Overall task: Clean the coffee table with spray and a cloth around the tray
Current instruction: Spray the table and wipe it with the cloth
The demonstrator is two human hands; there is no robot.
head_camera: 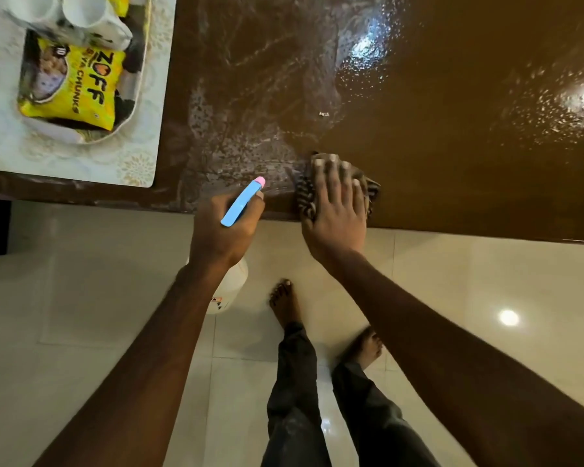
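Cloth [305, 200] of brown striped fabric lies under the right hand [338, 214], whose straight fingers [334, 173] press it on the wet brown bench [452, 112] at its near edge. Just left, the left hand [223, 234] grips a white spray bottle [241, 203] with blue head; the white tray [56, 133] sits far up-left.

Single head cam, wide-angle, aimed steeply down & fwd. Coffee table [452, 129] fills far half, floor [81, 298] near half. Tray [61, 133] cropped far left. Left hand [223, 227] w/ spray bottle [241, 205], right hand [338, 210] on cloth [305, 197], mid-frame, close.
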